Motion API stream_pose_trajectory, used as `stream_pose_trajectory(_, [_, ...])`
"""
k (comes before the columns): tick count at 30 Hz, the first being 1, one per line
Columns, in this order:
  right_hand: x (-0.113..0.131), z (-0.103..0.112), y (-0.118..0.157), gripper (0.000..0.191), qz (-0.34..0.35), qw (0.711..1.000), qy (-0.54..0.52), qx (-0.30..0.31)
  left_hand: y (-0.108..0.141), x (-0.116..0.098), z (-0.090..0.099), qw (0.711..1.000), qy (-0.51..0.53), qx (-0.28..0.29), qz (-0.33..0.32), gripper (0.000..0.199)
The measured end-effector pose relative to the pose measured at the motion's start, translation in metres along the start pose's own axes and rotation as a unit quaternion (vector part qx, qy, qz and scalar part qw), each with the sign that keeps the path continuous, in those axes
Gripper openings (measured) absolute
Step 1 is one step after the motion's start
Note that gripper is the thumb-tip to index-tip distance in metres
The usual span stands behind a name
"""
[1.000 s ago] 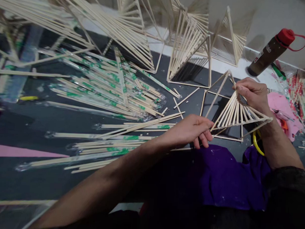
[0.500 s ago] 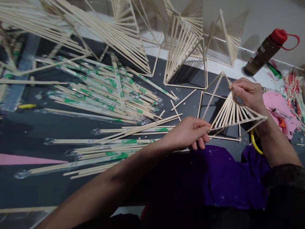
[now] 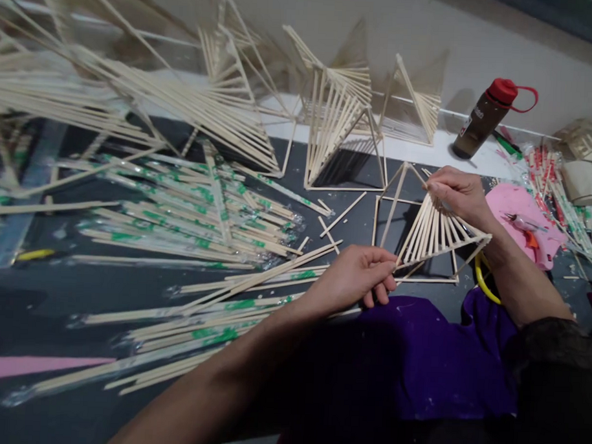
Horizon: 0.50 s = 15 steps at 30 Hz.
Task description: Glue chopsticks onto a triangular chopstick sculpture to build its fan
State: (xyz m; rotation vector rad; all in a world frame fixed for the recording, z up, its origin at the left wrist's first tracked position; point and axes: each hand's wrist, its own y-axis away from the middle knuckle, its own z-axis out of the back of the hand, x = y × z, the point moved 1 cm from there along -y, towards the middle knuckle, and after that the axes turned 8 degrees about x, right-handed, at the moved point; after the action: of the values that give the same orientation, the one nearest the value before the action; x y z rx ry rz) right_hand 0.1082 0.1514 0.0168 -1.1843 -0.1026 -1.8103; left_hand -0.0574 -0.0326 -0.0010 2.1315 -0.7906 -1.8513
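A small stick model [image 3: 434, 236] made of pale wooden sticks, fanned out inside a frame, stands on the dark table in front of me. My left hand [image 3: 359, 276] pinches its lower left corner between thumb and fingers. At the upper part of the fan, my right hand [image 3: 459, 194] grips the stick ends, its fingertips closed together. Part of the fan's top is hidden behind the right fingers. Just left of the model lie a few short loose sticks [image 3: 343, 214].
Wrapped stick bundles [image 3: 199, 212] spread across the left. Larger stick models [image 3: 343, 126] stand along the wall. A dark bottle with a red lid [image 3: 481, 121], a pink glue gun [image 3: 524, 223] and a yellow ring handle [image 3: 483, 280] are at the right. Purple cloth [image 3: 432, 356] lies nearest me.
The view has shifted, so the far objects appear lower and the right side shows more. Both hands keep their hold on the model, with little visible change in their grip.
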Motion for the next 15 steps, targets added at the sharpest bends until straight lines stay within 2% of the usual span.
stream_pose_trajectory(5, [-0.0014, -0.001, -0.0001, 0.017, -0.001, 1.0, -0.008, 0.005, -0.0001, 0.0004, -0.0004, 1.0, -0.019, -0.011, 0.013, 0.015])
stream_pose_trajectory(9, [-0.0021, -0.0021, -0.0001, 0.023, -0.032, 0.999, -0.017, 0.002, 0.001, -0.0026, -0.0009, 0.999, -0.029, -0.022, 0.018, 0.014])
stream_pose_trajectory(15, [-0.0021, 0.0026, -0.0015, 0.029, -0.067, 0.996, -0.043, -0.031, 0.0033, -0.0067, 0.0007, 0.999, -0.037, -0.024, 0.003, 0.019])
